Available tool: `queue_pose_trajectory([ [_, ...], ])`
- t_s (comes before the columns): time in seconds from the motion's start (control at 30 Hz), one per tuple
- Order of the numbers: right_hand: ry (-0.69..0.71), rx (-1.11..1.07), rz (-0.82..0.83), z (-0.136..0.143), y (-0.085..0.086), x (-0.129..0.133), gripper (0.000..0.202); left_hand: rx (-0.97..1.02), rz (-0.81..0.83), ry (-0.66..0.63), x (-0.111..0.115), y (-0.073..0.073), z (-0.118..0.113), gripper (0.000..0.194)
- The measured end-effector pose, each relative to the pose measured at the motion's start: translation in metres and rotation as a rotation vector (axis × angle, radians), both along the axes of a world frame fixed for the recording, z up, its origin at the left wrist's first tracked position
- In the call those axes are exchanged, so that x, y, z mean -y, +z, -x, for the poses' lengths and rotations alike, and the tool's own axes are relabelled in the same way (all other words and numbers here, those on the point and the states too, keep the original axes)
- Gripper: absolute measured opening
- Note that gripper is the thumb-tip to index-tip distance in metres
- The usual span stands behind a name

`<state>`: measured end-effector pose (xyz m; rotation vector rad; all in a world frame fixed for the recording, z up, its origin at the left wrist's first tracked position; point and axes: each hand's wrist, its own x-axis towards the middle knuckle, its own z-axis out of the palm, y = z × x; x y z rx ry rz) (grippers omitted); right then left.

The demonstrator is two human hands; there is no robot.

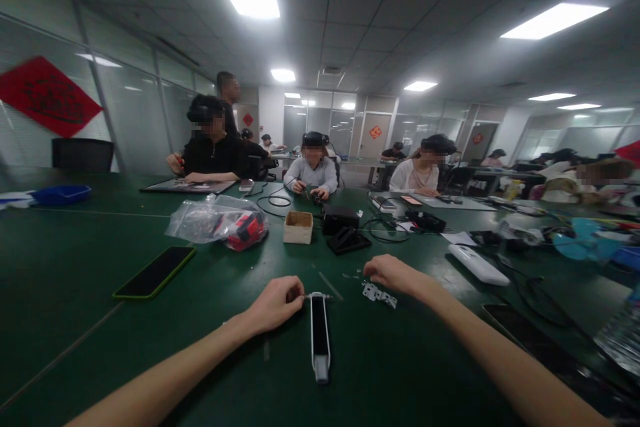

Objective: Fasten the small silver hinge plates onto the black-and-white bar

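Note:
A long, narrow piece with a white frame and a black middle [320, 330] lies lengthwise on the table in front of me. A thin metal rod [326, 297] crosses its far end. The fingers of my left hand [280, 303] are pinched together at the rod's left end. Further right, my right hand [390, 271] reaches down with its fingers bunched close to the table. What these fingertips hold, if anything, is hidden. Several small silvery metal brackets [379, 295] lie just beneath that hand, and tiny loose bits are beside its fingertips.
Ahead are a small cardboard box [299, 227], a black stand [347, 240] and a plastic bag [197, 220] with something red. A phone [155, 273] lies left. At right are a white power bank [479, 265], cables and a dark phone [520, 327]. People sit across the table.

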<state>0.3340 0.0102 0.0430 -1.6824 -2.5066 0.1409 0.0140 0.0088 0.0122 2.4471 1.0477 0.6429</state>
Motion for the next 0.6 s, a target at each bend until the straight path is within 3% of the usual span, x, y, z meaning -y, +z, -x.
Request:
queue_pose_trajectory([
  [0.13, 0.071, -0.023, 0.015, -0.0013, -0.0078, -0.0011, 0.028, 0.0, 0.009, -0.003, 0.0008, 0.0012, -0.0001, 0.012],
  [0.37, 0.083, 0.005, 0.012, -0.0062, -0.0051, -0.0013, 0.019, 0.001, 0.003, 0.001, 0.0021, 0.0028, -0.0012, 0.011],
  [0.6, 0.13, 0.091, 0.011, 0.0004, -0.0031, 0.0005, 0.023, -0.007, 0.016, 0.0, 0.0037, 0.0056, -0.0006, 0.012],
])
